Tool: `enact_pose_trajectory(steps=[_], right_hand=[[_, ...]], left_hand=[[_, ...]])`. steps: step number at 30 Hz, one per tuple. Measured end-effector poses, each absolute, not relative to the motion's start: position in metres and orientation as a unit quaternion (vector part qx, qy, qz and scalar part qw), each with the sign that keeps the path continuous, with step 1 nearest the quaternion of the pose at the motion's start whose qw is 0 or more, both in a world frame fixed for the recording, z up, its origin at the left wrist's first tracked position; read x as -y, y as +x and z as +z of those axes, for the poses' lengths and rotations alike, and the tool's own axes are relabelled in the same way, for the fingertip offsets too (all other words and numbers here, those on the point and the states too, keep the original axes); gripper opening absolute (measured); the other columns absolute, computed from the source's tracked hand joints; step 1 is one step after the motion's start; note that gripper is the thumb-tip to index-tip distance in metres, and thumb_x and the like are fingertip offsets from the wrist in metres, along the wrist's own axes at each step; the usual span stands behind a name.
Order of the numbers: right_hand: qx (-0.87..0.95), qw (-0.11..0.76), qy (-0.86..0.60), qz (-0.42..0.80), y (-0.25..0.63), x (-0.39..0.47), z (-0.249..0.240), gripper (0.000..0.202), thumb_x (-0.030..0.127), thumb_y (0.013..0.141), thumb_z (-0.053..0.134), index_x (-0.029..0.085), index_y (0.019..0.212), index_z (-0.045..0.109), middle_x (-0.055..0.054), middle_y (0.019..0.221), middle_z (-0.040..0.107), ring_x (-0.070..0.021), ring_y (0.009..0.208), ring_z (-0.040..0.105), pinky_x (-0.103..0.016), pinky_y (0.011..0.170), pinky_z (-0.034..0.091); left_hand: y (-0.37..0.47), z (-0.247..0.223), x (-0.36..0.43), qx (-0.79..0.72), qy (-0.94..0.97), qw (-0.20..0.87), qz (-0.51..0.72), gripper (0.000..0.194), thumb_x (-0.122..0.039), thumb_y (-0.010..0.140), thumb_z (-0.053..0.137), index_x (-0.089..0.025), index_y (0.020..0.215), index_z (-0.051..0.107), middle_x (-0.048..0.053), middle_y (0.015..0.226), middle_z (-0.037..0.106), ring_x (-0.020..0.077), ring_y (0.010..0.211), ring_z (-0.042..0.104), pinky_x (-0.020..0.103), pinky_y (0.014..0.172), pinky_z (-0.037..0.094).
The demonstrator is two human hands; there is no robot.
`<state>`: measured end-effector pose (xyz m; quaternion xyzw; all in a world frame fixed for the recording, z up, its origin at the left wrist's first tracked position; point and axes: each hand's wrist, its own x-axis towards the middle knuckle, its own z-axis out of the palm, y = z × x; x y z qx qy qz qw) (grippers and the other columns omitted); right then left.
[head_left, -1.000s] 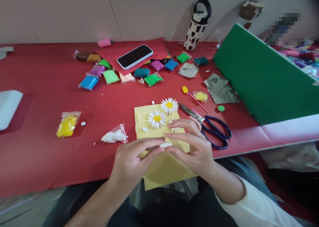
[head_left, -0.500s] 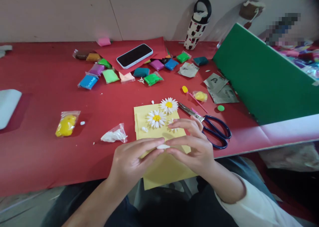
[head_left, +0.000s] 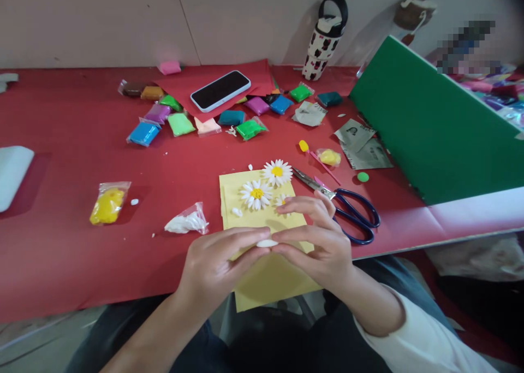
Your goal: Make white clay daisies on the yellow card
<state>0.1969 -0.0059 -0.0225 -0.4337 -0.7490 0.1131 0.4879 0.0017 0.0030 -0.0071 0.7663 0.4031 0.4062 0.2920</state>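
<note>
Between the fingertips of both hands is a small white clay petal (head_left: 267, 243), pointed at its ends. My left hand (head_left: 223, 258) pinches it from the left, and my right hand (head_left: 317, 239) pinches its other end, with the remaining right fingers raised and bent. Below the hands lies yellow paper (head_left: 270, 283), overhanging the table's front edge. On its upper part rest two white clay daisies with yellow centres, one (head_left: 256, 194) in front of the other (head_left: 277, 172). A third, smaller flower (head_left: 281, 200) is partly hidden behind my right fingers. A white clay lump (head_left: 237, 212) sits nearby.
Scissors (head_left: 339, 198) with dark blue handles lie right of the paper. A bag of white clay (head_left: 186, 221) and one of yellow clay (head_left: 108, 205) are at left. Behind are several colourful clay packets, a phone (head_left: 221, 90), a tumbler (head_left: 323, 42) and a green board (head_left: 426, 127).
The white petal has tilted slightly between my fingertips. Both hands keep almost the same place and grip, and the things on the table have not moved.
</note>
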Motion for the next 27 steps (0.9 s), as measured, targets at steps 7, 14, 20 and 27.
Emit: enact_pose_trajectory(steps=[7, 14, 20, 27], right_hand=[[0.757, 0.495, -0.418, 0.081, 0.195, 0.005, -0.023, 0.004, 0.025, 0.082, 0.071, 0.029, 0.081, 0.072, -0.001, 0.101, 0.068, -0.0223, 0.101, 0.064, -0.05, 0.102, 0.031], [0.767, 0.472, -0.431, 0.066, 0.192, 0.004, -0.025, 0.009, 0.028, 0.081, 0.07, 0.025, 0.089, 0.072, -0.004, 0.102, 0.07, -0.0226, 0.1, 0.064, -0.049, 0.102, 0.03], [0.77, 0.466, -0.429, 0.077, 0.191, 0.004, -0.025, 0.006, 0.026, 0.083, 0.068, 0.029, 0.083, 0.073, -0.002, 0.102, 0.07, -0.0226, 0.103, 0.063, -0.05, 0.103, 0.028], [0.773, 0.452, -0.437, 0.078, 0.191, 0.005, -0.026, 0.004, 0.029, 0.081, 0.071, 0.028, 0.085, 0.073, -0.002, 0.102, 0.07, -0.022, 0.104, 0.063, -0.049, 0.104, 0.029]], left_hand=[[0.009, -0.013, 0.001, -0.44, 0.52, 0.667, 0.303, 0.026, -0.044, 0.078, 0.072, -0.023, 0.093, 0.076, 0.002, 0.091, 0.078, 0.0183, 0.085, 0.074, 0.022, 0.075, 0.06], [0.016, -0.013, 0.002, -0.465, 0.429, 0.719, 0.289, 0.024, -0.042, 0.079, 0.071, -0.018, 0.079, 0.076, 0.002, 0.075, 0.076, 0.0142, 0.071, 0.072, 0.02, 0.068, 0.06], [0.015, -0.013, 0.002, -0.471, 0.407, 0.733, 0.275, 0.026, -0.043, 0.077, 0.073, -0.017, 0.079, 0.076, 0.003, 0.075, 0.076, 0.0158, 0.073, 0.073, 0.022, 0.071, 0.06], [0.015, -0.013, 0.003, -0.467, 0.381, 0.752, 0.267, 0.028, -0.044, 0.079, 0.071, -0.017, 0.085, 0.077, 0.005, 0.079, 0.077, 0.016, 0.073, 0.073, 0.022, 0.069, 0.06]])
